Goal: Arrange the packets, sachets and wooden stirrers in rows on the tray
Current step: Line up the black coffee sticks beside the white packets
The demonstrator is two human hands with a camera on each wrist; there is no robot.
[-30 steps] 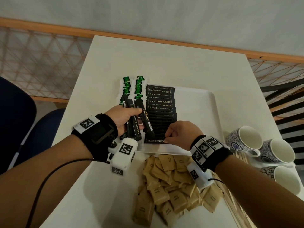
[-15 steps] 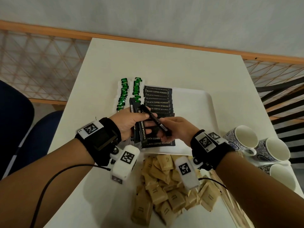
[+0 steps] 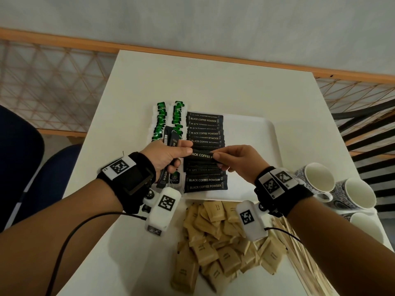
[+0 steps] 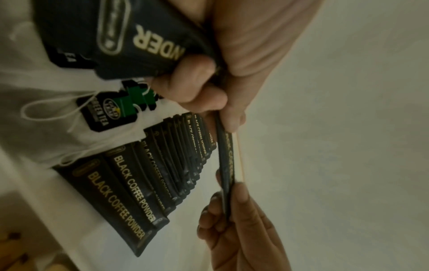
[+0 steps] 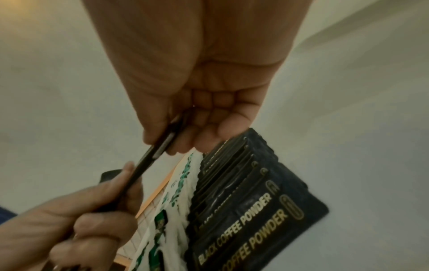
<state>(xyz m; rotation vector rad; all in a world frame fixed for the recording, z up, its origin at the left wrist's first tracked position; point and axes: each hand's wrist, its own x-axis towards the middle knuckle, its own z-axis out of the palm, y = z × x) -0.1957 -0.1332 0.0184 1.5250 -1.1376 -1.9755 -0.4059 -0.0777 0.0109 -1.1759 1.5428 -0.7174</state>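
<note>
Beside hands (image 3: 205,157), seemingly three mugs (image 3: 350,192), stirrers (image 3: 299,248).

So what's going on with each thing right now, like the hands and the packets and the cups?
Left hand: grips a bunch of black coffee sachets, thumb on the passed one.
Right hand: pinches the passed sachet's other end.
Passed sachet: held flat above the row.
Coffee sachet row: overlapping, on the tray.
Green tea bags: two rows at the tray's left edge.
Brown packets: loose heap on the table.
Wooden stirrers: piled, off the tray.
Cups: on their sides, empty.
</note>
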